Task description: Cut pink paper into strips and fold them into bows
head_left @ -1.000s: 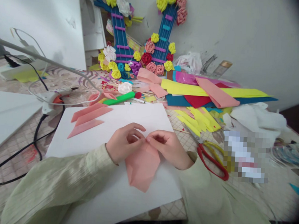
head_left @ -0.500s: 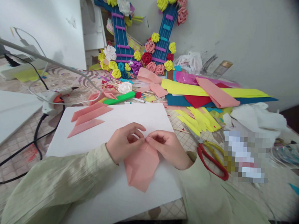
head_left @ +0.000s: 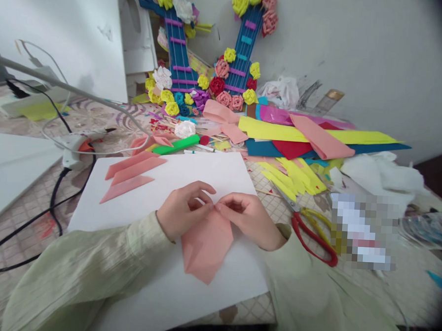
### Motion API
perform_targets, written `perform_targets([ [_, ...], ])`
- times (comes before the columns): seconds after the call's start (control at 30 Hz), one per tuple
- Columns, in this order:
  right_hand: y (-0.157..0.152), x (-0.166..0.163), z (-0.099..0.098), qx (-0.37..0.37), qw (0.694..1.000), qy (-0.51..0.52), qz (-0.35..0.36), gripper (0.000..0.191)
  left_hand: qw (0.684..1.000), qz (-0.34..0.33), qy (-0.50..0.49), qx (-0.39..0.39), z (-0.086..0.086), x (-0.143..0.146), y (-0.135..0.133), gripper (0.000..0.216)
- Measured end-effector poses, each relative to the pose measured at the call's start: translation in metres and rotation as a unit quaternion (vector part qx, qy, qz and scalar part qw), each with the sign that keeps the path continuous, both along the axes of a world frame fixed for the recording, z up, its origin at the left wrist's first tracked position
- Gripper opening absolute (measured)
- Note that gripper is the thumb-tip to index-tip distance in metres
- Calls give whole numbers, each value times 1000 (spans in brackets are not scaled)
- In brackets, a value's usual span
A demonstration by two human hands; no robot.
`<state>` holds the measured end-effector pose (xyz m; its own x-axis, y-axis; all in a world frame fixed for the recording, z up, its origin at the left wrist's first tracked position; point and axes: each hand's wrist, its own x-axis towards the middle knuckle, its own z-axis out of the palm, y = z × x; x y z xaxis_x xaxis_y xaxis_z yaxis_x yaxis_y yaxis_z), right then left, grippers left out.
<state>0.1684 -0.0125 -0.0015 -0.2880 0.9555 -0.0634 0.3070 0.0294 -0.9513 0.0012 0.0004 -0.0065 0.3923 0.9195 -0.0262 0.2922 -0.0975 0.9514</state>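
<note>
Showing faint creases and a pointed lower edge, the thin, matte salmon-pink paper [head_left: 208, 248] lies over the smooth white sheet [head_left: 194, 170], nearer you than the slim, slanted pink strips [head_left: 136, 170]. Your left hand [head_left: 184, 210] and right hand [head_left: 248, 219] pinch the paper's top, thumbs almost tip to tip; one left finger arches clear above, right fingers curl in close, wrists angled inward.
</note>
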Motion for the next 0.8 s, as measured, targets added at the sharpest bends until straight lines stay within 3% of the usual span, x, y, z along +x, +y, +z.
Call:
perform_targets([
  [0.8,-1,0,2,4,1000,-11,-5,10,1000,8,11,2,4,2,-2,23],
])
